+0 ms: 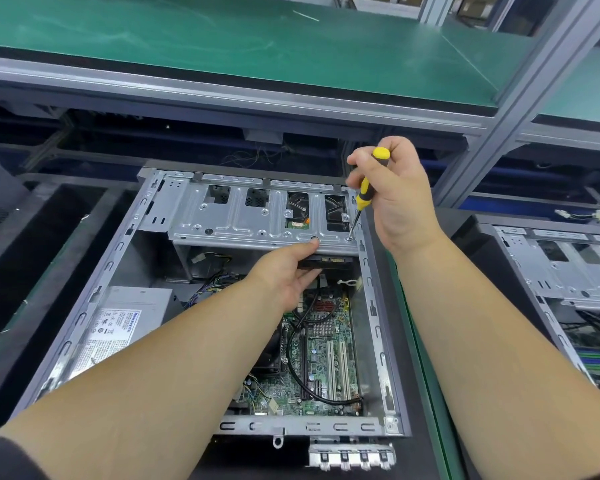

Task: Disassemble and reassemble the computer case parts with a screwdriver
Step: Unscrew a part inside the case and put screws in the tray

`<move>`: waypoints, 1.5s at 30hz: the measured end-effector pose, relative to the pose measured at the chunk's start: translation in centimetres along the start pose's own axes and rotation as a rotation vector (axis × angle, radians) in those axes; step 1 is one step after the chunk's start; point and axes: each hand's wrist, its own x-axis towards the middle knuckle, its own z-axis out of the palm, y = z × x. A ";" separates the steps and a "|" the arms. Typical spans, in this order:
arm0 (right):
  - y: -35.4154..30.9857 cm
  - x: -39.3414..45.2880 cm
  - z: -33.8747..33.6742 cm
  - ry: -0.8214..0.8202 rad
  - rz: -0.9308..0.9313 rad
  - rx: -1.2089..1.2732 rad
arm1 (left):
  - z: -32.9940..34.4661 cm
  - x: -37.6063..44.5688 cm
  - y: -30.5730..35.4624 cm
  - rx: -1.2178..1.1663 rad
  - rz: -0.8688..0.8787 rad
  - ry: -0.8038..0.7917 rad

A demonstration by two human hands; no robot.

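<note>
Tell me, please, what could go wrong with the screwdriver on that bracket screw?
1. The screwdriver is tilted on the screw; it may slip off.
2. The left hand reaches under the bracket; a slipping tip could jab the thumb.
3. A freed screw could drop onto the motherboard below.

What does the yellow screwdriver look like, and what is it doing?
The screwdriver has a yellow handle with a black band and a rounded yellow cap. Its thin metal shaft points down, leaning a little. The tip sits on a screw at the right end of the grey metal bracket inside the open computer case. The right hand holds the handle with curled fingers.
</note>
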 end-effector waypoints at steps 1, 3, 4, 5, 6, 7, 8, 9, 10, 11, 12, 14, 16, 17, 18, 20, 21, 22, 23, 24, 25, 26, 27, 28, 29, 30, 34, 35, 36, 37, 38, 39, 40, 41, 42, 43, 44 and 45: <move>0.0 0.0 0.1 -0.006 -0.006 -0.003 | 0.0 0.0 0.0 0.000 0.000 0.001; -0.2 -0.1 0.3 -0.010 0.004 0.051 | 0.0 0.0 0.0 0.000 -0.001 0.005; -0.2 -0.1 0.3 -0.001 0.006 0.092 | 0.0 0.0 0.0 0.001 -0.002 0.007; -0.2 -0.1 0.3 0.004 0.000 0.120 | 0.0 -0.1 0.0 0.004 -0.001 0.007; -0.2 -0.1 0.2 0.005 -0.007 0.128 | 0.0 0.0 0.0 0.008 0.000 0.008; -0.2 -0.1 0.2 0.004 -0.012 0.117 | 0.0 0.0 0.0 0.011 0.000 0.009; -0.2 -0.1 0.1 0.004 -0.011 0.096 | 0.0 0.0 0.0 0.013 0.000 0.010; -0.1 -0.1 0.1 0.002 -0.007 0.078 | 0.0 0.0 0.0 0.014 0.000 0.011; -0.1 0.0 0.1 0.002 0.001 0.074 | 0.0 0.0 0.0 0.013 0.000 0.011; -0.1 0.1 0.0 0.002 0.010 0.074 | 0.0 0.0 0.0 0.011 0.000 0.012; -0.1 0.1 0.0 0.004 0.009 0.067 | 0.0 0.0 0.0 0.007 0.000 0.012; -0.2 0.2 0.2 0.008 -0.011 0.049 | 0.1 0.0 0.0 0.000 0.000 0.010; -0.3 0.0 0.3 0.002 -0.016 0.083 | 0.1 -0.1 0.0 -0.001 -0.002 0.010; -0.3 -0.1 0.3 -0.004 -0.023 0.106 | 0.1 -0.1 0.1 -0.001 -0.002 0.009; -0.2 -0.1 0.2 -0.012 -0.032 0.123 | 0.1 -0.1 0.1 0.001 -0.002 0.007; -0.1 -0.2 0.0 -0.012 -0.036 0.117 | 0.1 -0.1 0.1 0.009 -0.001 0.005; -0.1 -0.2 0.0 -0.007 -0.030 0.099 | 0.1 -0.1 0.0 0.011 0.000 0.004; -0.2 -0.2 0.0 -0.009 -0.023 0.085 | 0.1 -0.1 0.0 0.010 0.001 0.004; -0.1 -0.2 0.0 -0.011 -0.017 0.076 | 0.1 -0.1 0.0 0.008 0.002 0.004; -0.2 -0.1 0.0 -0.020 -0.013 0.076 | 0.1 -0.2 0.0 0.005 0.002 0.004; -0.2 0.0 0.0 -0.022 -0.010 0.074 | 0.1 -0.2 0.0 0.003 0.002 0.004; -0.2 0.1 0.1 -0.018 -0.013 0.065 | 0.1 -0.2 0.1 0.002 0.002 0.005; -0.3 0.2 0.2 -0.013 -0.014 0.059 | 0.1 -0.2 0.1 0.002 0.002 0.007; -0.3 0.2 0.2 -0.010 -0.009 0.075 | 0.1 -0.2 0.1 0.003 0.003 0.006; -0.3 0.1 0.3 -0.009 -0.001 0.101 | 0.1 -0.2 0.1 0.004 0.004 0.005; -0.2 0.1 0.3 -0.010 -0.001 0.135 | 0.1 -0.2 0.1 0.004 0.004 0.004; 0.1 0.0 0.1 -0.012 -0.022 0.143 | 0.1 -0.2 0.1 0.014 0.002 0.004; 0.2 0.0 0.1 -0.010 -0.020 0.135 | 0.1 -0.2 0.1 0.015 0.002 0.004; 0.2 0.1 0.1 -0.012 -0.019 0.134 | 0.1 -0.2 0.1 0.014 0.001 0.005; 0.2 0.1 0.1 -0.014 -0.017 0.125 | 0.1 -0.2 0.1 0.014 0.001 0.003; 0.1 0.2 0.1 -0.024 -0.018 0.117 | 0.1 -0.2 0.1 0.013 0.002 0.001; 0.1 0.3 0.0 -0.034 -0.014 0.107 | 0.1 -0.2 0.1 0.011 0.002 0.000; 0.1 0.3 -0.1 -0.043 -0.008 0.107 | 0.1 -0.2 0.1 0.010 0.002 -0.001; 0.1 0.3 -0.1 -0.048 -0.004 0.110 | 0.1 -0.2 0.1 0.009 0.002 -0.001; 0.1 0.3 -0.1 -0.049 -0.003 0.118 | 0.1 -0.3 0.1 0.010 0.003 0.000; 0.1 0.3 -0.2 -0.040 -0.009 0.127 | 0.1 -0.3 0.1 0.010 0.003 0.001; 0.1 0.3 -0.1 -0.022 -0.016 0.137 | 0.2 -0.3 0.1 0.010 0.003 0.002; 0.1 0.3 -0.1 0.005 -0.018 0.141 | 0.2 -0.3 0.1 0.011 0.003 0.002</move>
